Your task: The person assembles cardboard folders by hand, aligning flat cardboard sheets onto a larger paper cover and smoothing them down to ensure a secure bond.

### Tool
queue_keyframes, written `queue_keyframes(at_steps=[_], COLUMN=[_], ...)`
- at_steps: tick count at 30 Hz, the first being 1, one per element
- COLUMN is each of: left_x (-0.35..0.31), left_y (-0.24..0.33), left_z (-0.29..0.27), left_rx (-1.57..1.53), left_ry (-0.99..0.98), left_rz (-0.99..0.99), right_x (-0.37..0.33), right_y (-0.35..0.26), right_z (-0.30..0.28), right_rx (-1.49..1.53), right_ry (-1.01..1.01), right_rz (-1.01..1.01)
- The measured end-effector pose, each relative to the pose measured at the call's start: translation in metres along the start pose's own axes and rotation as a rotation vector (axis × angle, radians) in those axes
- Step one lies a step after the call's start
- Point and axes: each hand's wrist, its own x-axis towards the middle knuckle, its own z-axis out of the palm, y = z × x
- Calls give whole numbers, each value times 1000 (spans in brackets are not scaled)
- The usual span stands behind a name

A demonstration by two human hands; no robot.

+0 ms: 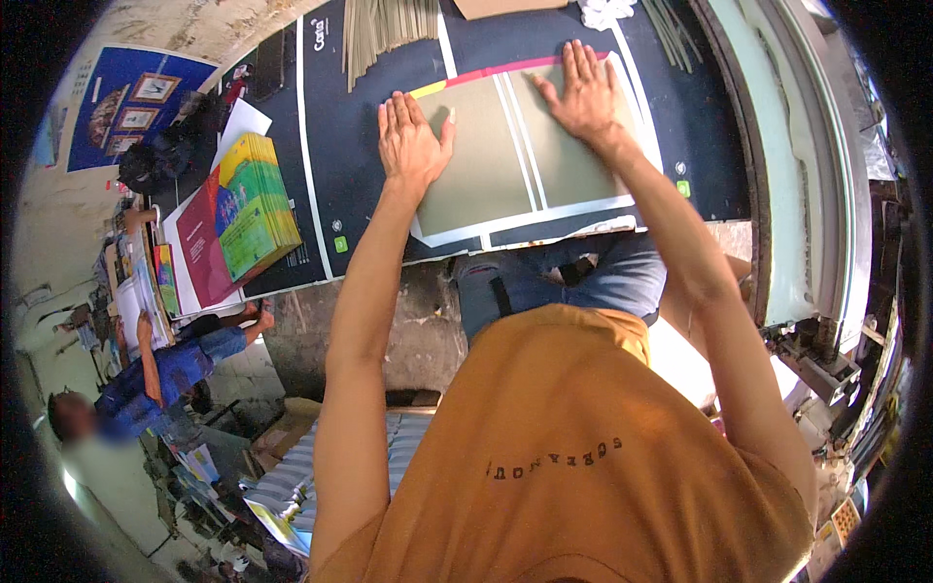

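Observation:
A book cover lies inner side up on the dark table (340, 185). Two grey-brown boards, the left board (478, 165) and the right board (580, 173), rest on its white sheet (573, 207), with a narrow strip between them. Along the far edge a pink and yellow flap (496, 72) is folded over onto the boards. My left hand (412, 141) presses flat at the cover's far left corner, fingers stretched out. Near the far right corner my right hand (586, 97) also lies flat, fingertips at the flap and thumb apart. Neither hand grips anything.
A stack of colourful books (258, 214) stands at the table's left, beside a maroon cover (202, 243). Grey board strips (389, 37) and crumpled white paper (606, 12) lie at the far side. A pale metal frame (777, 185) borders the right. Another person (165, 379) is at left.

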Motion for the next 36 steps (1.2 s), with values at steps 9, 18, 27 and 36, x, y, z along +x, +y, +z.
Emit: queue_keyframes(at_steps=[9,18,27,36], left_x=[-13,33,-68,-179], left_y=[-1,69,52,73], left_z=[-1,33,-71,-78], left_rx=[24,-216,-256,-381], left_ry=[-66,-66,-378,-239], left_rz=[-21,101,189,430], right_x=[-10,-10,-113,-212], right_y=[-55,-59,-3,-8], right_z=[-28,-34,-145,-160], right_rx=[115,113,86,189], right_ry=[-119,-201,-398,-453], right_rz=[-152,-214,-456,-433])
